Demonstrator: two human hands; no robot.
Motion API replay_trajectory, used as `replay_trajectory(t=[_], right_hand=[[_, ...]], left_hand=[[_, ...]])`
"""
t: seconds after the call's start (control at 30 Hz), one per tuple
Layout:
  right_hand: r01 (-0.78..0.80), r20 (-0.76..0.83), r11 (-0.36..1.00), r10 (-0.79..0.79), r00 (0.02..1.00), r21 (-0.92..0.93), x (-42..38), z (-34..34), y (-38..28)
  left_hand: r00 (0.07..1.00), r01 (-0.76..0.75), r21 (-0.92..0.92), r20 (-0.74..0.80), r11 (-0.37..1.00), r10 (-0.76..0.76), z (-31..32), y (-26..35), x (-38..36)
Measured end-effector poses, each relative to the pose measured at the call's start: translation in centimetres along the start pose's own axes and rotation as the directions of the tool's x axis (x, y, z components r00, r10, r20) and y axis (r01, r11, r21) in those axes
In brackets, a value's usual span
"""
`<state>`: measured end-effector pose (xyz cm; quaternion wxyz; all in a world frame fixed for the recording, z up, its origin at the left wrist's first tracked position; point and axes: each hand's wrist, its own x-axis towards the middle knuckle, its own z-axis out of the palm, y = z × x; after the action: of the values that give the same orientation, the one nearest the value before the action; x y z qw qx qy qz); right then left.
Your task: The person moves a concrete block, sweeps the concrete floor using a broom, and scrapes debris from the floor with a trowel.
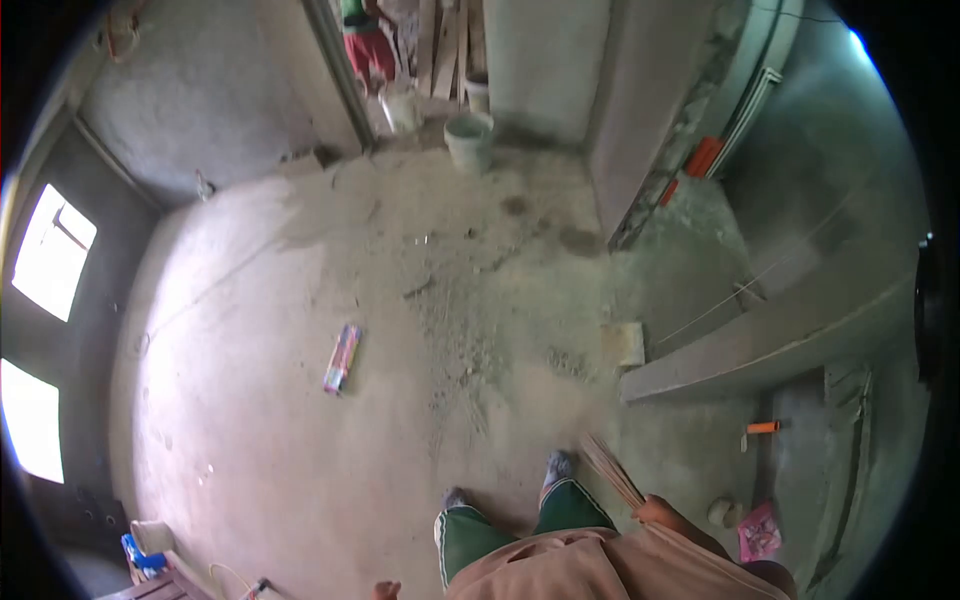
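My right hand (655,511) is closed around the upper part of a stick broom (612,471). Its bristles slant down to the concrete floor just ahead of my right foot (558,467). Only a small part of my left hand (386,591) shows at the bottom edge; the frame cuts off the rest, and I see nothing in it. In front of my feet, loose grit and debris (465,370) lie scattered across the floor. A colourful long packet (343,359) rests to the left of the debris.
A pale bucket (469,141) stands by the doorway, with a person (369,50) beyond it. At right, a low curved wall (780,350) borders the floor. An orange-handled tool (762,427) and a pink bag (760,532) lie past it. A block (624,344) sits at the wall's end.
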<state>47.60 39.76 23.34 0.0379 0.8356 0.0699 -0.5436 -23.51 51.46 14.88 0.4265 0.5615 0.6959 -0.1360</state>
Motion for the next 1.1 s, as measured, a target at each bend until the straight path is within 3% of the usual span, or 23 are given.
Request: replay_trajectory(t=[0.03, 0.07, 0.17, 0.23, 0.3, 0.33, 0.37, 0.4, 0.47, 0.5, 0.53, 0.6, 0.73, 0.8, 0.83, 0.87, 0.9, 0.97, 1.0, 1.03, 1.07, 1.1], right_hand=[[-0.047, -0.041, 0.998, 0.046, 0.998, -0.034, -0.9, -1.3, 1.2], [-0.029, -0.043, 1.000, 0.029, 0.999, -0.008, -1.2, -2.0, 2.5], [-0.046, -0.083, 0.986, 0.060, 0.995, 0.161, 3.0, -3.1, 6.7], [0.074, -0.089, 0.881, -0.036, 0.995, 0.468, 3.1, -3.2, 8.8], [0.100, -0.119, 0.784, -0.034, 0.992, 0.613, 1.4, -2.3, 9.2], [0.131, -0.148, 0.692, -0.035, 0.988, 0.710, 1.0, -1.5, 9.7], [0.129, -0.152, 0.680, -0.026, 0.988, 0.722, 0.4, -0.5, 10.2], [0.165, -0.151, 0.616, -0.074, 0.986, 0.770, 0.9, 1.0, 10.8], [0.202, -0.168, 0.538, -0.112, 0.979, 0.818, -0.5, 2.7, 12.2], [0.226, -0.188, 0.590, -0.125, 0.974, 0.775, -2.4, 3.9, 12.6], [0.243, -0.202, 0.638, -0.138, 0.970, 0.730, -4.1, 5.1, 13.2], [0.219, -0.179, 0.664, -0.129, 0.975, 0.715, -7.2, 7.4, 14.8], [0.095, -0.088, 0.717, -0.048, 0.995, 0.690, -12.1, 13.2, 17.9], [-0.010, -0.038, 0.681, 0.055, 0.998, 0.733, -14.9, 16.1, 18.9], [-0.098, 0.016, 0.636, 0.133, 0.991, 0.766, -16.7, 19.8, 20.6], [-0.083, 0.056, 0.657, 0.062, 0.996, 0.749, -12.3, 24.5, 24.4], [-0.096, 0.063, 0.645, 0.074, 0.995, 0.758, -12.7, 27.3, 25.8], [-0.120, 0.076, 0.619, 0.097, 0.992, 0.776, -14.1, 32.8, 28.6], [-0.195, 0.136, 0.480, 0.156, 0.978, 0.855, -16.8, 33.7, 28.6], [-0.211, 0.148, 0.424, 0.176, 0.973, 0.881, -18.2, 35.8, 29.8], [-0.135, 0.094, 0.558, 0.102, 0.990, 0.819, -18.8, 37.7, 31.3], [-0.090, 0.067, 0.610, 0.061, 0.996, 0.787, -19.3, 39.6, 32.3]], left_hand=[[0.983, -0.067, 0.012, 0.173, 0.998, 0.064, -0.3, 0.7, -1.1], [0.980, -0.152, -0.026, 0.123, 0.988, 0.154, 0.3, 1.9, -2.9], [0.953, -0.240, -0.049, 0.176, 0.969, 0.245, 0.6, 8.0, -2.7], [0.922, -0.333, 0.031, 0.220, 0.942, 0.319, -0.1, 11.2, -1.1], [0.851, -0.503, 0.204, 0.290, 0.840, 0.439, -1.7, 13.1, 1.1], [0.733, -0.680, 0.393, 0.371, 0.619, 0.570, -2.9, 13.9, 2.5], [0.532, -0.794, 0.565, 0.470, 0.223, 0.704, -4.3, 14.5, 3.7], [0.373, -0.758, 0.648, 0.516, -0.067, 0.771, -6.3, 15.2, 5.0], [0.290, -0.864, 0.498, 0.375, 0.073, 0.881, -11.7, 16.4, 8.0], [0.673, -0.732, 0.261, 0.129, 0.629, 0.728, -13.1, 17.1, 9.0], [0.941, -0.331, -0.096, 0.031, 0.939, 0.336, -14.9, 18.2, 9.5], [0.975, -0.223, -0.435, -0.120, 0.873, 0.189, -18.5, 20.5, 9.2], [0.961, -0.259, -0.463, -0.214, 0.848, 0.176, -19.9, 21.5, 8.3], [0.953, -0.297, -0.335, -0.048, 0.894, 0.298, -18.7, 20.7, 9.1], [0.853, -0.497, -0.169, 0.087, 0.851, 0.515, -17.3, 17.4, 12.6], [0.946, -0.219, -0.140, 0.212, 0.966, 0.245, -16.3, 17.7, 11.2], [0.911, -0.154, -0.108, 0.368, 0.982, 0.184, -15.0, 16.8, 12.0], [0.805, -0.344, 0.097, 0.542, 0.934, 0.241, -12.9, 16.1, 10.8], [0.743, -0.459, 0.166, 0.611, 0.873, 0.274, -11.7, 15.7, 10.4], [0.694, -0.539, 0.216, 0.661, 0.815, 0.284, -10.6, 15.3, 9.6], [0.652, -0.599, 0.244, 0.702, 0.763, 0.288, -9.8, 15.5, 9.1], [0.618, -0.648, 0.256, 0.727, 0.717, 0.299, -9.2, 15.8, 8.7]])
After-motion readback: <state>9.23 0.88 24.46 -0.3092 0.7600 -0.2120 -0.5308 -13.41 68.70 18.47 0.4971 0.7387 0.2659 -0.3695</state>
